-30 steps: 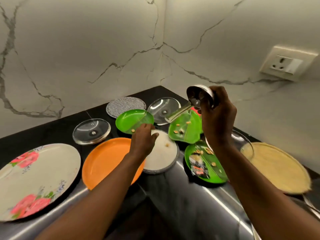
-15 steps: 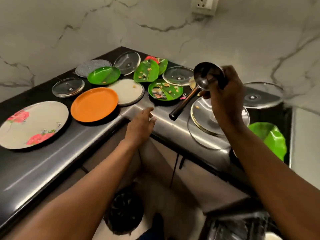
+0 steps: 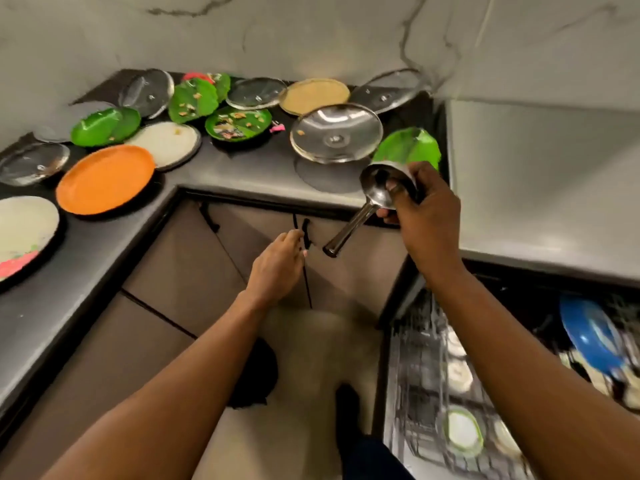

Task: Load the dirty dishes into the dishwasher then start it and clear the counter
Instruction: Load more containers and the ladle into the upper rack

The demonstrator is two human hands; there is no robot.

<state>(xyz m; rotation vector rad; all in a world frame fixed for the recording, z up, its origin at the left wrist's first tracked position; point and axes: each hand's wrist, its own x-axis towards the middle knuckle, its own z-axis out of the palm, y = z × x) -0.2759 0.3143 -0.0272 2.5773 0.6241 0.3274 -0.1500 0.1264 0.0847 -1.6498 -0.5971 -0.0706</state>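
Two hands are in view above the floor in front of the corner counter (image 3: 242, 174). The right hand (image 3: 424, 216) grips a steel ladle (image 3: 374, 195) by its bowl, fingers curled around the rim, so that the handle points down and to the left, in the air beside the counter edge. The left hand (image 3: 277, 268) hangs in front of the cabinet doors with fingers relaxed and holds nothing. On the counter lie many dirty dishes: an orange plate (image 3: 105, 178), a white plate (image 3: 166, 143) just behind it, green plates with food crumbs (image 3: 239, 124), and a steel lid (image 3: 336, 136) near the ladle. At the lower right the dishwasher rack (image 3: 426, 375) is pulled out, blurred, with a blue plate (image 3: 588, 337) standing inside.
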